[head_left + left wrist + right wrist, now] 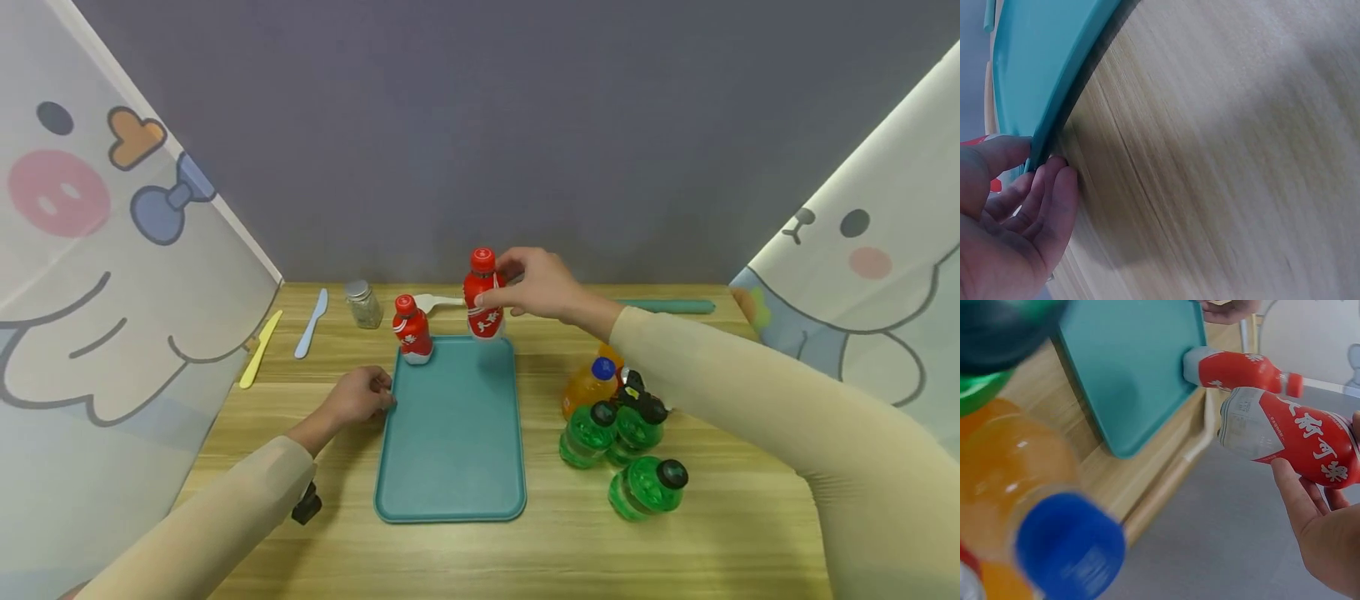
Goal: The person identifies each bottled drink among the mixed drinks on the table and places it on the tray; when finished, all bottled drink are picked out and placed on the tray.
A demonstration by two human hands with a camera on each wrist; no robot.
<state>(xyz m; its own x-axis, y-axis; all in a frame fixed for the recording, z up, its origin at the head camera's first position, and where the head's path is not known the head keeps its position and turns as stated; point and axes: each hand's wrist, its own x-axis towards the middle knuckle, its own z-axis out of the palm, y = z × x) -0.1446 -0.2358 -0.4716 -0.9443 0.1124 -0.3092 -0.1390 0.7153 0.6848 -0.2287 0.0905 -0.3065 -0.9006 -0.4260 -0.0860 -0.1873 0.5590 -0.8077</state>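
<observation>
My right hand grips a red bottle with white lettering, upright over the far right corner of the teal tray. In the right wrist view that bottle shows a clear lower end, raised off the tray. A second red bottle stands on the tray's far left corner. At the tray's left edge, my left hand pinches the rim; the left wrist view has the thumb of the hand over the rim and fingers beneath it.
Right of the tray stand several green bottles and an orange drink bottle with a blue cap, partly under my right arm. Along the back lie a white spoon, a glass jar and a teal rod. Blue and yellow knives lie left.
</observation>
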